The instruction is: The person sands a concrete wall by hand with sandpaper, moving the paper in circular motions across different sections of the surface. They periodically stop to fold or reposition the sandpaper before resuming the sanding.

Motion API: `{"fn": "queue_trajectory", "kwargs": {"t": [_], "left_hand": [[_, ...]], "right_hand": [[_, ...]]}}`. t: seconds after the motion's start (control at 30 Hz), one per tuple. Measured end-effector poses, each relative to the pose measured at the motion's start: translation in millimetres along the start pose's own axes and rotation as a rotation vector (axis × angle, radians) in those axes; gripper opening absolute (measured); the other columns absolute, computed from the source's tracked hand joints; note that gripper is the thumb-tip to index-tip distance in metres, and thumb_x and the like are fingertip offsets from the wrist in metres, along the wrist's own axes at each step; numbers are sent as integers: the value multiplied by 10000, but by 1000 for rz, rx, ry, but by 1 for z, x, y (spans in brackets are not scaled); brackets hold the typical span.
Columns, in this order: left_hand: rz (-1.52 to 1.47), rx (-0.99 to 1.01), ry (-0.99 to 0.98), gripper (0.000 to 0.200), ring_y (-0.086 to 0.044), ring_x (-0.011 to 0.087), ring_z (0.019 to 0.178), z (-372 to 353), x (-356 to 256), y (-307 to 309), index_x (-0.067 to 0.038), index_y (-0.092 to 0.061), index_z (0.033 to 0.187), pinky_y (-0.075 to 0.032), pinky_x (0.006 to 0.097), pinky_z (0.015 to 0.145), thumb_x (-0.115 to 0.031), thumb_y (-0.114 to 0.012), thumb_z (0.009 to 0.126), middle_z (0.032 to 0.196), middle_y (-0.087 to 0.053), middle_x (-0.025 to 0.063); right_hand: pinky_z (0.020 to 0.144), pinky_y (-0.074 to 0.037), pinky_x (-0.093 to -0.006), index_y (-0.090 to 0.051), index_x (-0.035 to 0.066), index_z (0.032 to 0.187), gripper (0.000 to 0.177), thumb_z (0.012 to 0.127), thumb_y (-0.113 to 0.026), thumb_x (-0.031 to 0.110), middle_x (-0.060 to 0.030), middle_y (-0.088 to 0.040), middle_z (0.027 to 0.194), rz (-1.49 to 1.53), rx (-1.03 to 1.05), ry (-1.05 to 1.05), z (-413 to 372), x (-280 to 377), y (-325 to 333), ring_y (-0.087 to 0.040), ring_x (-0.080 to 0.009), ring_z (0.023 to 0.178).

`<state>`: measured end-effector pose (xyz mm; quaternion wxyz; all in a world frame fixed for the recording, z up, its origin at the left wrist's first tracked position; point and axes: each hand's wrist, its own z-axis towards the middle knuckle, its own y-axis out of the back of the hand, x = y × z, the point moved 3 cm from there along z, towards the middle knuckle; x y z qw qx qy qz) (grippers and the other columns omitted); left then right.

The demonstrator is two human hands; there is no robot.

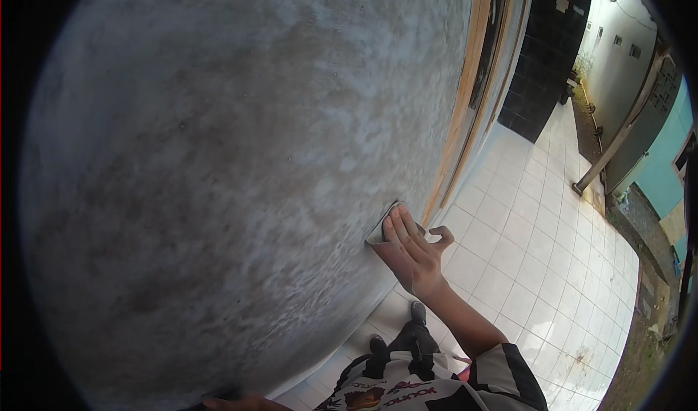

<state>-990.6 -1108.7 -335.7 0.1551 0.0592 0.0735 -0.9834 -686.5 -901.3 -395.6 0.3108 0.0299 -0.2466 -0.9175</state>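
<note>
My right hand (414, 251) is pressed against a grey-white mottled wall (276, 156), with a sheet of sandpaper (378, 234) between the fingers and the surface. Its fingers lie extended over the sheet, and the thumb sticks out to the right, off the sheet. At the bottom edge, part of my left hand (236, 404) shows low by the wall. A dark patch lies beside it, and its fingers are too hidden to make out.
A wooden frame (465, 84) borders the wall on the right. White floor tiles (538, 244) stretch beyond it, with a black tiled wall section (542, 69) farther off. A slanted post (611, 149) stands at the tiles' outer edge. My shoes (417, 311) are on the floor below.
</note>
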Motion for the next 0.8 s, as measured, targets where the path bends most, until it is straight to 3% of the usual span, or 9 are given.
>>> {"fn": "queue_trajectory", "kwargs": {"t": [0.17, 0.23, 0.27, 0.37, 0.43, 0.47, 0.57, 0.67, 0.8], "left_hand": [[89, 55, -38, 649, -213, 419, 1542, 3, -11, 12, 8, -325, 1524, -200, 593, 1241, -450, -457, 1082, 1642, -241, 252], [69, 54, 21, 682, -209, 420, 1545, 2, -14, 8, -1, -301, 1543, -199, 597, 1242, -479, -446, 1080, 1648, -224, 253], [31, 53, 78, 714, -204, 421, 1547, -2, -16, 7, -9, -276, 1562, -197, 602, 1244, -509, -436, 1077, 1655, -207, 255], [196, 116, 86, 765, -179, 429, 1556, -10, -17, 14, -19, -202, 1609, -187, 609, 1246, -546, -381, 1083, 1678, -146, 255], [177, 150, 226, 805, -142, 430, 1568, -18, -18, 12, -24, -150, 1636, -164, 606, 1252, -579, -339, 1083, 1696, -87, 255], [188, 188, 255, 836, -94, 426, 1580, -19, -20, 13, -27, -117, 1644, -140, 606, 1257, -608, -323, 1078, 1707, -35, 251], [193, 279, 283, 854, -35, 416, 1590, -25, -32, 15, -44, -66, 1654, -119, 608, 1259, -617, -323, 1075, 1716, 1, 237], [202, 354, 388, 878, 60, 411, 1590, -34, -45, 13, -30, -8, 1650, -51, 629, 1260, -628, -285, 1071, 1718, 96, 222], [219, 392, 355, 895, 55, 417, 1590, -39, -41, 19, -27, -9, 1649, -25, 619, 1264, -640, -297, 1065, 1719, 45, 234]], "right_hand": [[944, -219, -412, -624, 39, 1408, 489, 931, -669, 140, -89, -651, 1436, 2, 80, 27, 4, 2, 6, -604, -94, 1335], [901, -259, -431, -708, 11, 1209, 339, 878, -739, 80, -169, -724, 1281, -14, 65, 38, 1, 4, 6, -693, -168, 1227], [901, -259, -431, -708, 11, 1209, 339, 878, -739, 80, -169, -724, 1281, 1, 58, 62, 3, 3, 5, -693, -168, 1227], [899, -261, -447, -683, -8, 1224, 340, 884, -688, 13, -201, -698, 1317, 78, 96, 68, 6, 6, 9, -680, -201, 1253], [923, -252, -466, -651, -15, 1263, 371, 893, -645, 0, -240, -663, 1357, 118, 117, -17, 19, 14, 12, -665, -234, 1277], [964, -238, -488, -554, -46, 1389, 492, 904, -606, 28, -287, -565, 1462, 143, 201, -22, 12, 20, 10, -589, -265, 1371], [999, -223, -487, -436, -65, 1512, 654, 880, -556, 50, -233, -450, 1588, 196, 308, -11, 0, 33, 10, -433, -216, 1497], [1016, -217, -491, -447, -62, 1508, 655, 869, -551, 40, -224, -444, 1597, 200, 320, -18, 16, 33, 18, -414, -225, 1509], [1012, -223, -488, -435, -61, 1519, 668, 867, -548, 30, -211, -419, 1619, 221, 313, 21, 1, 36, 14, -403, -245, 1518]]}}
